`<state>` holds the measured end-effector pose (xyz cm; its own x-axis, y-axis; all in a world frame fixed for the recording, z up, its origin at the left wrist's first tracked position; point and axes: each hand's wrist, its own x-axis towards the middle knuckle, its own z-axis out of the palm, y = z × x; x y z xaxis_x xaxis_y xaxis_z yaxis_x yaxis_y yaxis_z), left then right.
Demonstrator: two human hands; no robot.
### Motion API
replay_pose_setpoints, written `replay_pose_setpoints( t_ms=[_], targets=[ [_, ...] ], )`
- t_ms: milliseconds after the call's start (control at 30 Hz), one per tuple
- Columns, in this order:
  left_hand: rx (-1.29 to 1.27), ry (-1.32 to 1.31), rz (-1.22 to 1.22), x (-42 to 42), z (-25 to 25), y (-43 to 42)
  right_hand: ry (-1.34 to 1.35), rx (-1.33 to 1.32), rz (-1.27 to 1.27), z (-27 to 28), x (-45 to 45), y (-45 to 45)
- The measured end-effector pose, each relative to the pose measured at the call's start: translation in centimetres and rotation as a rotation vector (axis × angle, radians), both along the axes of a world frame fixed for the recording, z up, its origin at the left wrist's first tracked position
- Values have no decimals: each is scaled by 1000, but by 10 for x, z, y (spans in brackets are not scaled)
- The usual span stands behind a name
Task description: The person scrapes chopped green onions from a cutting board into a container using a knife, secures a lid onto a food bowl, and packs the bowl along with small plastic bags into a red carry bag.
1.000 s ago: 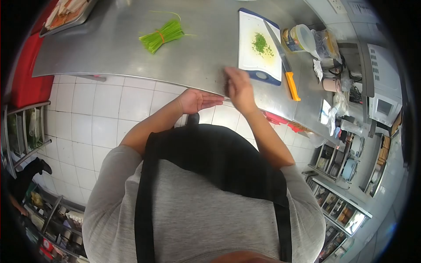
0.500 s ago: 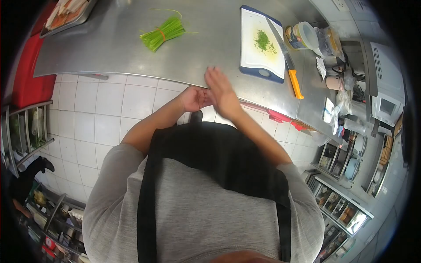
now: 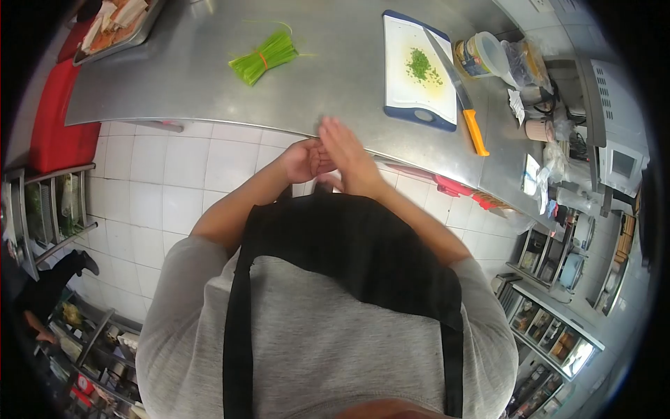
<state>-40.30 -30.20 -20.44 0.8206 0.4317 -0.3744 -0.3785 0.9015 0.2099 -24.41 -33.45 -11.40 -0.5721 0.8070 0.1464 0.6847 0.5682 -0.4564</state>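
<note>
The right hand [image 3: 351, 158] has moved left from beside the board [image 3: 405, 99] to the cupped left hand [image 3: 304, 160]; its fingers are straight, any contents hidden. Keeping palms close by the worktop [image 3: 174, 77] should limit spills; banded greens [image 3: 278, 52] lie on it.

The light is bright, cool and rather even, seeming to fall from above, and it lays a soft pale sheen on the steel table [image 3: 188, 77], while the floor tiles [image 3: 185, 178] look whitish and the black apron [image 3: 391, 241] shows little detail. The wide lens bends straight lines, so the front edge of the table curves, and black shade closes the corners, where the shelves [image 3: 98, 342] at lower left become dim. The fingers [image 3: 337, 137] of the right hand [image 3: 361, 170] look slightly soft.
</note>
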Motion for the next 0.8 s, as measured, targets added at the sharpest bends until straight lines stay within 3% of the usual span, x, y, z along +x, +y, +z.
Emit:
replay_pose_setpoints(
  t_ms=[67, 167, 233, 267, 333, 367, 500, 600, 633, 667, 733, 767, 800],
  targets=[
    [-28, -139, -40, -9, -22, 4, -5, 50, -1, 4, 9, 39],
    [29, -102, -59, -15, -8, 10, -120, 169, -24, -2, 19, 80],
    [76, -143, -30, -16, -8, 12, -205, 154, 123, -8, 10, 64],
    [29, -49, 40, -15, -10, 9, -251, 145, 196, -10, 6, 51],
    [-62, 133, 182, -8, 1, 4, -90, -49, 311, 13, -7, 18],
    [-150, -670, 69, -16, -24, 6, -53, -42, 343, 8, -7, 10],
    [-84, -126, 18, -14, -17, 5, -38, 36, -31, 5, 23, 43],
    [-9, -105, 11, -12, -8, 5, -134, 136, -153, 1, 33, 60],
    [-6, -168, 5, -13, -7, 6, -129, 117, -89, 0, 25, 60],
    [-21, -475, 18, -10, -42, 6, -121, 104, -14, 0, 14, 52],
    [-27, -814, -9, -6, -81, 5, -160, 32, 200, -2, -6, 24],
    [-108, 85, 255, -5, -33, -7, -134, 44, 273, -16, -13, 10],
    [104, 26, 223, -10, -41, -11, -19, 42, 334, -29, -18, 2]
  ],
)
